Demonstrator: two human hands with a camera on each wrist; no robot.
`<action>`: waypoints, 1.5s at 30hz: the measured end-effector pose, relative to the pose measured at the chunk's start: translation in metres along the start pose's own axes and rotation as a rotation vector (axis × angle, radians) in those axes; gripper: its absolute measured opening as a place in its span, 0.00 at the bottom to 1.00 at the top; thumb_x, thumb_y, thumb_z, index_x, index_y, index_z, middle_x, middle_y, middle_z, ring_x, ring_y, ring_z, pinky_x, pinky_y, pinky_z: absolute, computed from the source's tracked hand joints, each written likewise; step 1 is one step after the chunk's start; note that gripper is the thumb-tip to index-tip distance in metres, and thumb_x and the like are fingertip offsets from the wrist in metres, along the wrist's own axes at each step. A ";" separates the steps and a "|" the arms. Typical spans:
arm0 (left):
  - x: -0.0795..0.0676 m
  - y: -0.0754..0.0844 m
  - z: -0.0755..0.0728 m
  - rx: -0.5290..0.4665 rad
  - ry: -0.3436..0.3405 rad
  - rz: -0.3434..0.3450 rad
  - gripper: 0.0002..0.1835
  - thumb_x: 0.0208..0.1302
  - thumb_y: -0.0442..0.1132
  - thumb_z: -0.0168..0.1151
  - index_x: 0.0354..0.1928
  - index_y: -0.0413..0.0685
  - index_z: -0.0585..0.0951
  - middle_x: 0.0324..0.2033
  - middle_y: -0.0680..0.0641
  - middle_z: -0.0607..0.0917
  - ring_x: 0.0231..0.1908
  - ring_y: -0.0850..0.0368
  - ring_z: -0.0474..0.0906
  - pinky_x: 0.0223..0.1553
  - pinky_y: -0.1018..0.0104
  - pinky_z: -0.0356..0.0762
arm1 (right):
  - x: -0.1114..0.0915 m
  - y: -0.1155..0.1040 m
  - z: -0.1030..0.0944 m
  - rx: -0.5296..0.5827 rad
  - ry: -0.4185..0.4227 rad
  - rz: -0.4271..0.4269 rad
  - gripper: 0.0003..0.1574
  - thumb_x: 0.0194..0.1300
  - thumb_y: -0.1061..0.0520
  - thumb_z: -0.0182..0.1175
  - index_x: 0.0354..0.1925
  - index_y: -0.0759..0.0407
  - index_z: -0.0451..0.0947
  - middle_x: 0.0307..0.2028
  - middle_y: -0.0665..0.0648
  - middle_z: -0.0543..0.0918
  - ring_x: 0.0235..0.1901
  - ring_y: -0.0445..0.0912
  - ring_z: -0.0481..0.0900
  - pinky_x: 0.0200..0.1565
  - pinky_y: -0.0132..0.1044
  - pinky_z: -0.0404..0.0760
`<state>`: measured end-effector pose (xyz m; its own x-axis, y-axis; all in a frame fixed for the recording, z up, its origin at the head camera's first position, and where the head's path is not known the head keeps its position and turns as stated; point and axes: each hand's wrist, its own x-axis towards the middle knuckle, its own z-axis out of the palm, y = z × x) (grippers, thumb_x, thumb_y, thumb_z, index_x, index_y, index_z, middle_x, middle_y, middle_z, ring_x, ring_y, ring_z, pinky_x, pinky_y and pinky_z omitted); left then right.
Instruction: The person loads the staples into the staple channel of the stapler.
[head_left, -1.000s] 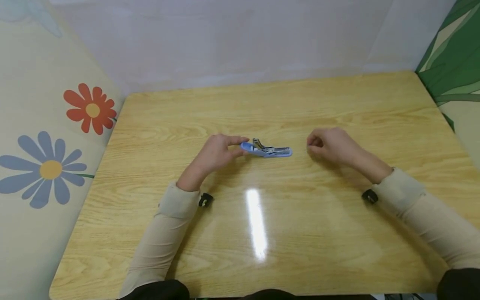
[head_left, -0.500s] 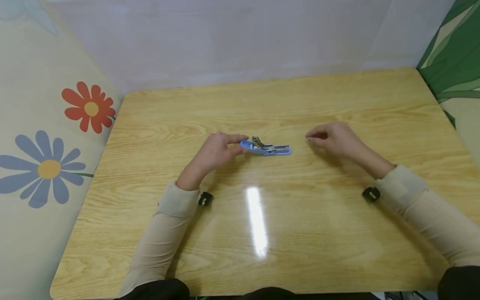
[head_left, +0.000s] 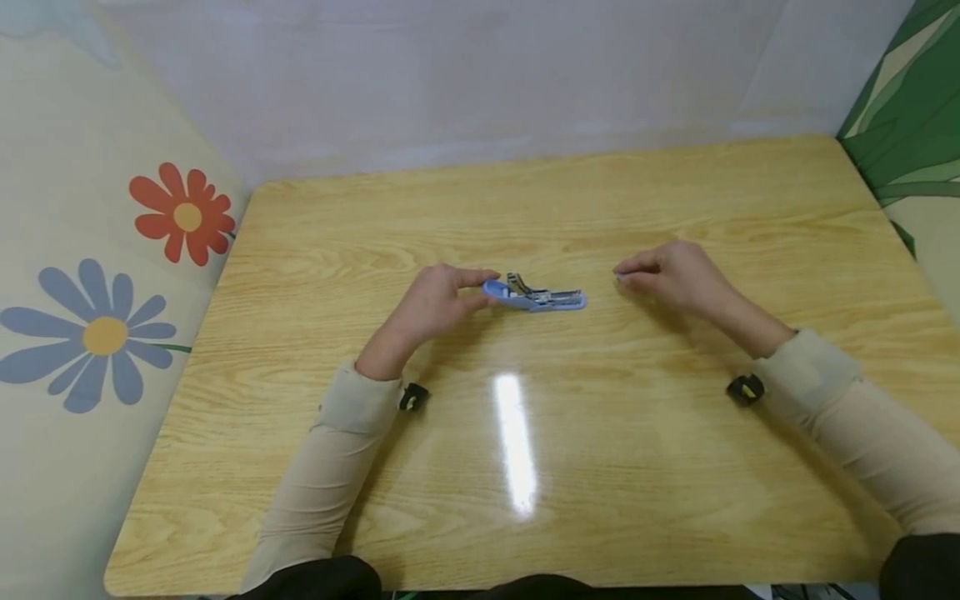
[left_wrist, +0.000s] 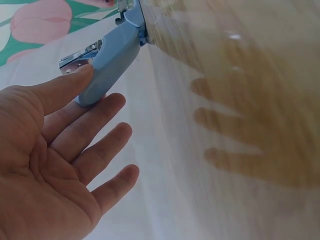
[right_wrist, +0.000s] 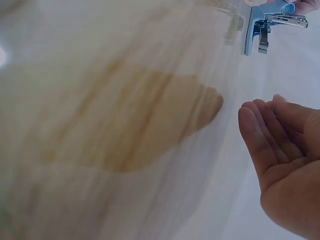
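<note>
A light blue stapler [head_left: 534, 302] is opened wide, its metal inner parts showing and one metal arm tilted up. My left hand [head_left: 433, 304] pinches its left end between thumb and fingers; in the left wrist view the thumb lies on the blue shell [left_wrist: 116, 62] and the other fingers spread below. To the right of the stapler, apart from it, my right hand [head_left: 678, 271] brings thumb and fingertips together. A tiny silvery piece [head_left: 619, 277] shows at those fingertips, too small to tell its kind. In the right wrist view the fingers hide it.
The wood-grain table [head_left: 420, 217] is glossy, with a bright light reflection [head_left: 514, 442] near its middle. A pale wall [head_left: 487, 83] stands behind it. Painted panels with flowers [head_left: 101, 337] and green leaves [head_left: 911, 108] flank the sides.
My right hand has lifted slightly and turned, and its fingers have gone from curled in to stretched toward the stapler, with the silvery piece coming into sight. My left hand and the stapler stay nearly still.
</note>
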<state>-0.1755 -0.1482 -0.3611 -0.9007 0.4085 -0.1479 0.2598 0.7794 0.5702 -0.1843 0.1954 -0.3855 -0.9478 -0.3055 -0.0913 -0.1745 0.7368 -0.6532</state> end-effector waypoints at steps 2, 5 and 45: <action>-0.001 0.000 -0.001 -0.005 -0.004 -0.010 0.22 0.70 0.48 0.65 0.64 0.54 0.81 0.61 0.44 0.83 0.12 0.64 0.51 0.19 0.71 0.62 | 0.000 0.000 0.000 0.000 0.008 -0.012 0.14 0.71 0.56 0.64 0.51 0.58 0.87 0.51 0.62 0.88 0.57 0.58 0.83 0.59 0.54 0.79; -0.003 0.000 -0.001 -0.006 -0.007 -0.020 0.22 0.71 0.48 0.64 0.65 0.54 0.80 0.62 0.44 0.83 0.12 0.64 0.51 0.19 0.71 0.61 | 0.000 -0.001 -0.001 -0.003 0.016 -0.020 0.14 0.72 0.56 0.63 0.52 0.58 0.87 0.51 0.61 0.88 0.56 0.57 0.84 0.56 0.53 0.81; 0.000 -0.005 0.000 -0.081 -0.017 -0.035 0.23 0.70 0.47 0.65 0.65 0.53 0.80 0.55 0.47 0.87 0.37 0.58 0.83 0.29 0.68 0.73 | 0.006 -0.037 -0.025 -0.004 0.047 -0.055 0.19 0.75 0.49 0.60 0.58 0.54 0.84 0.54 0.60 0.87 0.47 0.53 0.87 0.36 0.29 0.74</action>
<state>-0.1772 -0.1518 -0.3644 -0.9024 0.3904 -0.1826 0.1984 0.7525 0.6280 -0.1904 0.1812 -0.3433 -0.9484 -0.3165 -0.0197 -0.2275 0.7221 -0.6534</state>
